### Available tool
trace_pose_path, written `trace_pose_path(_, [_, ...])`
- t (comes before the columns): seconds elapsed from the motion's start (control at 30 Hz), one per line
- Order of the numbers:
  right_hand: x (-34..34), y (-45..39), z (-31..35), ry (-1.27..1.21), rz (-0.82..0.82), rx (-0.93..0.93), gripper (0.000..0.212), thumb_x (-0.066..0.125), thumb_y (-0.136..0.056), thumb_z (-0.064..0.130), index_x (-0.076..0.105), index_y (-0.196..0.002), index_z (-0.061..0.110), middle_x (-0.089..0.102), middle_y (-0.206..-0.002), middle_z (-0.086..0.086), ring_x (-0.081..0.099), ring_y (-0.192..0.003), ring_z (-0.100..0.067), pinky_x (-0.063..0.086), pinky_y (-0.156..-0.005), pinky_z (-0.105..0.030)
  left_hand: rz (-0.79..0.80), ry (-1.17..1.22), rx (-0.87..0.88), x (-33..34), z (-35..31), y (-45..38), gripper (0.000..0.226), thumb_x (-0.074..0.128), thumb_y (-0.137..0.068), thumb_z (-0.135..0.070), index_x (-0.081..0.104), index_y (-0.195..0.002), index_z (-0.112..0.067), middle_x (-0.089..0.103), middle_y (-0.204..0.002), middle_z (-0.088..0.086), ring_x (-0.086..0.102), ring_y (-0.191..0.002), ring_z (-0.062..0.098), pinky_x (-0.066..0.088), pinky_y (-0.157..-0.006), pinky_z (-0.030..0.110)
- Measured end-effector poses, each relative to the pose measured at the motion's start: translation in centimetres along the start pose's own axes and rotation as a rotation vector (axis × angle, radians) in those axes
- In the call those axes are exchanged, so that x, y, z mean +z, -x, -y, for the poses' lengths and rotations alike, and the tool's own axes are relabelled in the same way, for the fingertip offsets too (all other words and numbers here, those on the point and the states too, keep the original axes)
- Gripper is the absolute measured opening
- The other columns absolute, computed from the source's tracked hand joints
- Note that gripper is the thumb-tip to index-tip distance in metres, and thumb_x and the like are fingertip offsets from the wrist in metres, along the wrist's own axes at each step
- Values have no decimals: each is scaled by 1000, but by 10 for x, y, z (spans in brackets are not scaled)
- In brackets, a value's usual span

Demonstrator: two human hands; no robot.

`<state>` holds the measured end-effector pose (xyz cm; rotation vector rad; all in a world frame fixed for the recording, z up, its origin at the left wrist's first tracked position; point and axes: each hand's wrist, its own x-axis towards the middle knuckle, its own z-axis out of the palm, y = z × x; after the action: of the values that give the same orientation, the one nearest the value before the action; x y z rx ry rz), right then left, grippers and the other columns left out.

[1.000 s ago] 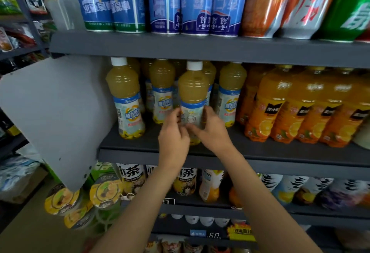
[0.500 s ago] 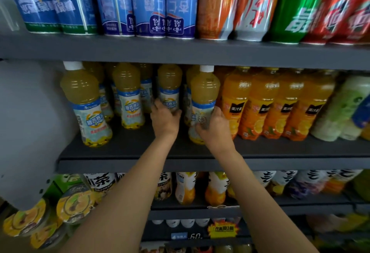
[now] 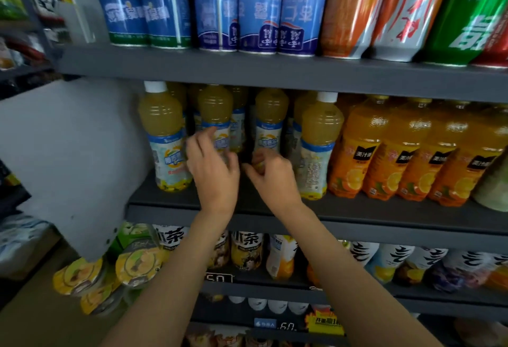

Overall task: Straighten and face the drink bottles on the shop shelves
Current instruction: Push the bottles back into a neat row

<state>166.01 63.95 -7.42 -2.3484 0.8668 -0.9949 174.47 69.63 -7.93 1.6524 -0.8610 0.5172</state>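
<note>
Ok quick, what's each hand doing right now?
Left hand: cannot tell, blurred in front of a yellow bottle.
Right hand: cannot tell, fingers curled near another yellow bottle.

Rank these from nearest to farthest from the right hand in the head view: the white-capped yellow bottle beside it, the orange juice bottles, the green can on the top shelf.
From the right hand:
1. White-capped yellow bottle, just to its right.
2. Orange juice bottles, further right, same shelf.
3. Green can, top shelf, far right.

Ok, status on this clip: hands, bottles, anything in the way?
Left hand at second pale-yellow bottle, grip unclear. Right hand at third bottle, fingers curled, hold unclear. White-capped bottle shows its back label. Nothing blocking.
</note>
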Motion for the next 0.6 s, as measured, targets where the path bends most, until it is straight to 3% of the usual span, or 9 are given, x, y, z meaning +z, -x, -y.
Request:
trace_pose_path(0.13, [41,-39,22,-39,61,124,52,66,-85,31,48,-126,4,58,-121,-14,57,-110,-27,49,-88,-38,-153,-69,-145,-44,37,-15,43,63,-76,-1,47,-116,6,44,-116,26,44,-110,38,35,-93,39])
trace_pose_path(0.23, [66,-62,32,-145,76,275,59,70,-81,35,46,-125,4,60,-121,-14,57,-112,-29,47,-86,-37,-43,-107,-267,-51,56,-23,62,71,-77,-10,39,-127,7,39,-125,28,38,-118,40,29,-96,31])
trace_pose_path(0.3, [74,-69,34,-139,90,329,58,71,-81,34,46,-125,5,60,-121,-14,57,-112,-29,47,-86,-37,67,-114,-354,-48,67,-27,70,74,-78,-17,36,-132,6,42,-129,26,38,-121,39,31,-102,38])
trace_pose_path(0.4, [75,-66,34,-62,71,297,58,70,-82,34,44,-125,6,58,-123,-14,57,-112,-30,48,-85,-38,156,-94,-367,-43,80,-30,62,75,-77,-18,43,-123,7,51,-121,24,48,-116,39,40,-95,51])
trace_pose_path(0.6, [47,-21,23,113,-27,267,64,69,-80,44,41,-120,4,56,-118,-15,58,-106,-32,48,-74,-36,264,-1,-314,-40,82,-29,54,76,-77,-22,48,-118,-1,60,-115,17,56,-108,30,45,-84,35])
